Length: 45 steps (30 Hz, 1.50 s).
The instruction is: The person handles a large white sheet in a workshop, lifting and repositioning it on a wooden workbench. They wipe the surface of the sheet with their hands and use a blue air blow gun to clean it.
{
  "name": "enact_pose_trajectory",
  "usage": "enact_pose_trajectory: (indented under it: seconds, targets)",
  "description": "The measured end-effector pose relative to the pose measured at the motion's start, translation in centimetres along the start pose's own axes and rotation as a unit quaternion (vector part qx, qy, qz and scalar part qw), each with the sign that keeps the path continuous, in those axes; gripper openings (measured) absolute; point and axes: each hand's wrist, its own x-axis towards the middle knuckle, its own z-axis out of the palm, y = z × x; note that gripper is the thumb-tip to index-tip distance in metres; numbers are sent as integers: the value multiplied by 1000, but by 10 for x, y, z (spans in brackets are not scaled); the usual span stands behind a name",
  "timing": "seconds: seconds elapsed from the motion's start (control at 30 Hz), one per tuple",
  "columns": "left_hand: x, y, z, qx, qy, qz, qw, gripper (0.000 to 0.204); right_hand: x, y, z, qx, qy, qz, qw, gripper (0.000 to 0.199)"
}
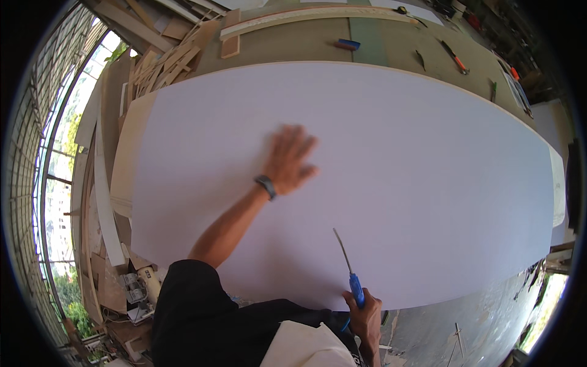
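Observation:
A large white sheet (391,183) lies over a pale board and takes up most of the view. My left hand (288,160) reaches across its middle with the palm down and fingers spread, slightly blurred. A dark band circles that wrist. Close to the sheet's near edge, my right hand (365,315) is closed round the blue handle of a screwdriver (356,290). The thin metal shaft points away from me, over the sheet. Whether its tip touches the surface, I cannot tell.
Beyond the sheet, a workbench (293,41) carries a long wooden strip (324,13), a blue scraper-like tool (348,44) and an orange-handled tool (455,58). Wood offcuts (177,58) pile up at the far left. A cream-coloured machine (148,282) stands at the lower left.

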Motion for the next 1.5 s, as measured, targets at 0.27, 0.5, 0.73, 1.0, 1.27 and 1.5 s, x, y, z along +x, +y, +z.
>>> enact_pose_trajectory:
  seconds: [0.27, 0.5, 0.73, 1.0, 1.27, 1.5]
  targets:
    - [-132, -70, -22, -8, -5, -173, 985, 81, 2, -24, 9, -55, -60, -105, 991, 43]
    - [-312, -236, -16, 66, 27, -693, 717, 93, -4, -2, 3, -102, -153, -162, 969, 45]
    - [-212, 109, -17, -17, -36, -104, 994, 88, -46, 105, -9, 106, 180, 0, 978, 34]
    - [-105, 353, 29, -133, -88, 264, 951, 85, -131, 183, -23, 162, 227, 135, 951, 39]
    - [-23, 438, 56, -130, -63, 252, 957, 92, -156, 251, -43, 260, 358, 260, 858, 32]
    - [49, 642, 94, -63, -74, 348, 933, 83, -156, 319, -111, 216, 360, 237, 876, 31]
